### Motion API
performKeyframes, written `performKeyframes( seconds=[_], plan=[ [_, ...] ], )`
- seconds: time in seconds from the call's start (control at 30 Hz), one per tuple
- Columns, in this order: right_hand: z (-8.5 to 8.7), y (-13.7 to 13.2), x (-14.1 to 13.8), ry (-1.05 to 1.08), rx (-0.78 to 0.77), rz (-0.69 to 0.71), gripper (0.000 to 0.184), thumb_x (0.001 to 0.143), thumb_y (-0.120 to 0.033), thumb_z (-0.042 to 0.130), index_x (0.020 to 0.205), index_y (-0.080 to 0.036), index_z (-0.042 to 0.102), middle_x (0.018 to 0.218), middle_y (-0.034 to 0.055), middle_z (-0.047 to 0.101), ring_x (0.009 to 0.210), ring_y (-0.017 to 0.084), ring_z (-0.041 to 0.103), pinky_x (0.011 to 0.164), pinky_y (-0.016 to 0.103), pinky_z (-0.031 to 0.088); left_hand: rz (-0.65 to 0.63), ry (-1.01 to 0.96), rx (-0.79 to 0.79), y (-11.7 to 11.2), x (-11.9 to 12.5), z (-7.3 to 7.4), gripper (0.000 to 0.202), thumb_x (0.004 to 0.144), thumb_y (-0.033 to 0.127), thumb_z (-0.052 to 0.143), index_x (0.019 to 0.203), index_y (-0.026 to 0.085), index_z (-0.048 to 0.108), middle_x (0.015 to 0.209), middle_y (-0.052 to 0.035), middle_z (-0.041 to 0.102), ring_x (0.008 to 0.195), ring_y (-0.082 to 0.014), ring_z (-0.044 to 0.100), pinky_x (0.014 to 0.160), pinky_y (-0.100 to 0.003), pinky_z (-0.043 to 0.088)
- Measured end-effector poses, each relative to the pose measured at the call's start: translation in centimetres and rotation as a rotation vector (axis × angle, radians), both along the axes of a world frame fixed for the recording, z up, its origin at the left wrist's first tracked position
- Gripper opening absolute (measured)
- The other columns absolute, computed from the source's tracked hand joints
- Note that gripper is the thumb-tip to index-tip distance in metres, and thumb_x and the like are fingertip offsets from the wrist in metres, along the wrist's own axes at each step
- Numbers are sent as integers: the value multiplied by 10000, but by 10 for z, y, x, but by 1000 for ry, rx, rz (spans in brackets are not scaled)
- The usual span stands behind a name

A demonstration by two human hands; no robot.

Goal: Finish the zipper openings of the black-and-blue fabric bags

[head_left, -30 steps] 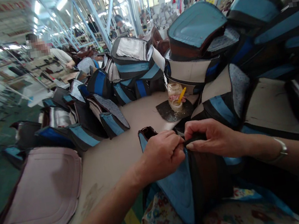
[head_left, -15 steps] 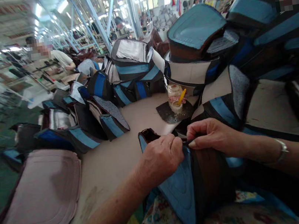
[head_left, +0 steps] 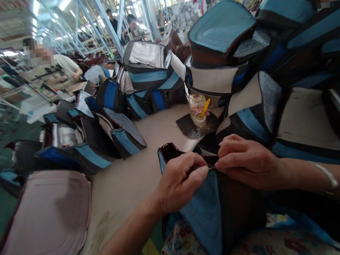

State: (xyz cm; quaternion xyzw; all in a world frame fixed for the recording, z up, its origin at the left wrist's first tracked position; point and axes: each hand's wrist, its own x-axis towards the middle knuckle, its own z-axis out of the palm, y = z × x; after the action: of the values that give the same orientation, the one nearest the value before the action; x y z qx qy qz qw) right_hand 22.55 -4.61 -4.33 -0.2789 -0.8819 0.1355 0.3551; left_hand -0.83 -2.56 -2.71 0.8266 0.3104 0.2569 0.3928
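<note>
A blue, dark grey and brown bag piece (head_left: 203, 212) rests on my lap, tilted against the table, its dark upper edge upward. My left hand (head_left: 182, 181) pinches that edge at the blue panel's top corner, thumb and forefinger pressed together. Close beside it, my right hand (head_left: 248, 160) pinches the same edge where the brown side begins, a silver bangle on its wrist. The fingertips of both hands almost meet. Behind my left hand shows a dark opening with a small metal buckle (head_left: 166, 147).
On the table (head_left: 124, 189) a glass jar (head_left: 197, 108) with a yellow-handled tool stands on a dark scrap. Stacked bag pieces (head_left: 219, 30) rise at the back and right; more line the left. A pinkish flap (head_left: 50, 222) lies front left. A person (head_left: 65, 66) works beyond.
My left hand's fingers have opened out from a tighter curl into a fingertip pinch on the edge. My right hand has turned slightly, its fingers now flatter along the edge.
</note>
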Motion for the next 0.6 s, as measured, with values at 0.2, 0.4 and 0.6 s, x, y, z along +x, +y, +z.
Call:
performKeyframes(
  seconds=[0.2, 0.4, 0.6],
  plan=[
    [4, 0, 9, -186, 244, 59, 157, 854, -99, 560, 969, -169, 641, 786, 12, 588, 686, 116, 522, 1003, 483, 387, -186, 160, -431, 10, 11, 5, 464, 942, 548, 445, 703, 155, 503, 650, 46, 342, 600, -95, 319, 537, -233, 281],
    [12, -11, 23, 85, -234, 37, 166, 938, -177, 498, 1058, -184, 614, 913, 45, 643, 885, 166, 624, 1007, 421, 440, -286, 93, -515, 10, 12, 10, 434, 938, 489, 486, 660, 157, 463, 664, 41, 359, 603, -93, 310, 550, -246, 281],
    [42, 12, 27, 126, -865, 84, 261, 986, -361, 488, 1048, -134, 602, 910, 54, 642, 839, 152, 636, 770, 271, 515, -268, 204, -194, 0, 18, 42, 261, 918, 218, 494, 678, 138, 558, 725, 15, 499, 678, -98, 459, 642, -244, 354]
  ],
)
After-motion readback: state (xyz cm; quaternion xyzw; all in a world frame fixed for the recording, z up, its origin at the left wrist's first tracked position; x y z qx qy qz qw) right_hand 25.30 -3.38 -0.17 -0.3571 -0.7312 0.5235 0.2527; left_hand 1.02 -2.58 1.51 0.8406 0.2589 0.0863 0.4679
